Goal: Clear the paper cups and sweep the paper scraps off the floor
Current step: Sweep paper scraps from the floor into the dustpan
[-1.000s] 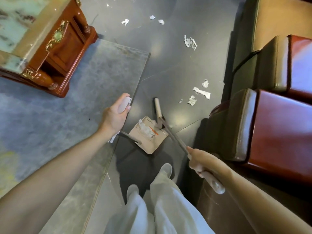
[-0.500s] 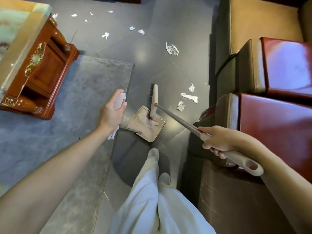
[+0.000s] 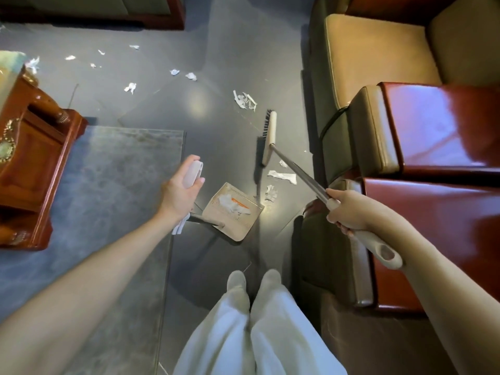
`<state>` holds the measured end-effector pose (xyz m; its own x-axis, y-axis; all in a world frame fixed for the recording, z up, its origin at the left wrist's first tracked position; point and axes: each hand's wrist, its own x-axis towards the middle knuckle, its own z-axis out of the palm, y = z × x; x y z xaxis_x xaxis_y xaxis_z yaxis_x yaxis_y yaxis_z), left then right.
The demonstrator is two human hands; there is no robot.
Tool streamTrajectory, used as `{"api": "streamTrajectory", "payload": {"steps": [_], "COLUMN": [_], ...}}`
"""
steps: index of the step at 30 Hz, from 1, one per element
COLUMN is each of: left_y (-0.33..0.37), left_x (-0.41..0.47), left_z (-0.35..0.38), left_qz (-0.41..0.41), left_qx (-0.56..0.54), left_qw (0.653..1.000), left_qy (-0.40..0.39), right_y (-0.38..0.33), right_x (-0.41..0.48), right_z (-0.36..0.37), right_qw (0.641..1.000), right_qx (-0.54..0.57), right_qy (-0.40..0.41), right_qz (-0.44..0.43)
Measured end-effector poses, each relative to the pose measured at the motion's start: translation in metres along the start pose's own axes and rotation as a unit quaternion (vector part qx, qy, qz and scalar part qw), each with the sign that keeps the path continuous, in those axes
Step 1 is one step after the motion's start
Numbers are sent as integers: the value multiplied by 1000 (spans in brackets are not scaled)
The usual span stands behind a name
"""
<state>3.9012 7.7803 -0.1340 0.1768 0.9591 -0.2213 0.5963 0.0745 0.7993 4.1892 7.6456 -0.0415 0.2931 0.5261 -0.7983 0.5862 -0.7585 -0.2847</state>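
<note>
My left hand [image 3: 180, 190] grips the beige handle of a long-handled dustpan [image 3: 233, 212], which rests on the dark floor and holds white scraps and an orange bit. My right hand [image 3: 349, 211] grips the broom handle [image 3: 300, 171]; the beige broom head [image 3: 268, 138] sits on the floor beyond the dustpan. Three paper scraps [image 3: 281, 175] lie between broom head and dustpan, beside the sofa. A larger torn piece [image 3: 244, 100] lies just beyond the broom. Several smaller scraps [image 3: 174, 72] are scattered farther back. No paper cups are in view.
A grey rug [image 3: 113, 185] covers the floor at left, with a red-brown wooden table [image 3: 29, 171] on it. Sofas with glossy red-brown arms [image 3: 433, 125] line the right side. My white-trousered legs and feet [image 3: 251, 282] stand just behind the dustpan.
My right hand has swung the broom head out of the dustpan and forward, past the three scraps by the sofa. The view tilted up, showing more floor. My left hand still holds the dustpan.
</note>
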Motion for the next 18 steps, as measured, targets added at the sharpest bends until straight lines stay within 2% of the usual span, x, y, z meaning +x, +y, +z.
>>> {"api": "streamTrajectory", "payload": {"steps": [5,10,16,18], "left_y": [18,30,32,33], "left_x": [31,49,58,55], "left_z": [11,17,17,21], "left_qz": [-18,-25,3,-1], "left_qx": [4,69,105,108], "left_qw": [999,996,994,994], "left_qy": [-44,-49,-22,-34], "right_y": [-4,8,22,25], "right_x": [54,111,152,149], "right_z": [-23,-40,-27,-19], "right_qw": [994,992,994,994], "right_qx": [-94,-97,-79,-82], "right_qy": [57,75,-29,-45], "right_qz": [5,19,63,65]}}
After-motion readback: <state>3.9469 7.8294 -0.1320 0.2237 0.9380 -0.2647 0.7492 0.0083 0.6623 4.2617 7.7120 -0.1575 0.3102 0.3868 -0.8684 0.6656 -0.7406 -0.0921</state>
